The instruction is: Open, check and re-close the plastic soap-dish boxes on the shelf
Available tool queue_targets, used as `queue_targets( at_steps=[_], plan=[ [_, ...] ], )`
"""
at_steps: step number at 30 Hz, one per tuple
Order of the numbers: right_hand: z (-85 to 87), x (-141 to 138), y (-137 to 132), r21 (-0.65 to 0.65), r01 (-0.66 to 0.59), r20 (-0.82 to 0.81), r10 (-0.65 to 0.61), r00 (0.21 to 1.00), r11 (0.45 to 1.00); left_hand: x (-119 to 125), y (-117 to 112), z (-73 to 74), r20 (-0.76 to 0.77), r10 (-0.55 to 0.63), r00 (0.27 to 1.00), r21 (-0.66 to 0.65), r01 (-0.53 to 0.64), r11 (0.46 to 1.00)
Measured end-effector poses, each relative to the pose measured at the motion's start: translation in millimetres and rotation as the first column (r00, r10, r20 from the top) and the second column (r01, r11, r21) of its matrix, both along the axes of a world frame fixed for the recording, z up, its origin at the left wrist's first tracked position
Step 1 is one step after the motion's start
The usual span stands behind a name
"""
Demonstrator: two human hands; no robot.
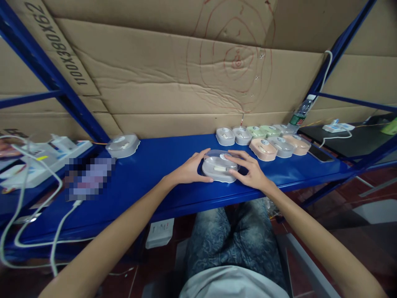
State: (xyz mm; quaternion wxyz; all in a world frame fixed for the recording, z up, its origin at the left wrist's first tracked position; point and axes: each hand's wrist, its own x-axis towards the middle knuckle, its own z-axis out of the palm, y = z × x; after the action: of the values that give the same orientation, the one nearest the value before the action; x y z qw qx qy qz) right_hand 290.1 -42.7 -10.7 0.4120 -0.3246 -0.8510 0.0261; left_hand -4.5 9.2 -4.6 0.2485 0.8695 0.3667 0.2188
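A grey plastic box with a clear domed lid [217, 165] sits on the blue shelf in front of me, a round sticker on its top and a pale latch on its front. My left hand [194, 167] grips its left end, thumb low at the front and fingers at the back. From the right, my right hand [249, 169] holds the other end, with its thumb by the latch and fingers over the lid. Another such grey box [123, 145] stands apart at the far left, near the cardboard.
Several similar boxes in grey, green and peach [263, 149] stand at the back right, with a water bottle [300, 115] behind them. A dark phone [321, 153] lies beside them. White cables and power strips [56, 159] fill the left. The shelf's front edge [214, 199] is close to my lap.
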Motion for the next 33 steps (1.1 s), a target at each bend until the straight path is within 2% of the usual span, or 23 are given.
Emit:
queue_targets(
  at_steps=[6,12,17,26,33],
  plan=[
    [0.5,-1.6,-1.6,-0.007,-0.06,0.073,0.06,0.996,0.998,1.1,-0.6,0.6,-0.015,0.013,1.0,-0.022,-0.013,1.0],
    [2.0,-2.9,-2.7,-0.02,-0.02,0.153,0.023,0.988,1.0,2.2,-1.4,1.8,-0.012,0.022,1.0,-0.027,-0.022,0.999],
    [0.6,-2.4,-1.3,-0.027,-0.021,0.166,0.025,0.986,0.999,1.2,1.4,-2.2,-0.007,0.017,1.0,-0.003,-0.017,1.0],
    [-0.1,-1.2,0.1,-0.069,-0.022,0.17,0.033,0.985,0.997,3.4,-2.3,2.5,-0.025,0.036,0.999,0.0,-0.036,0.999],
    [-0.9,-0.6,1.8,-0.068,-0.018,0.176,0.03,0.984,0.998,2.9,0.8,-0.8,-0.04,0.05,0.998,0.022,-0.049,0.999]
  ],
)
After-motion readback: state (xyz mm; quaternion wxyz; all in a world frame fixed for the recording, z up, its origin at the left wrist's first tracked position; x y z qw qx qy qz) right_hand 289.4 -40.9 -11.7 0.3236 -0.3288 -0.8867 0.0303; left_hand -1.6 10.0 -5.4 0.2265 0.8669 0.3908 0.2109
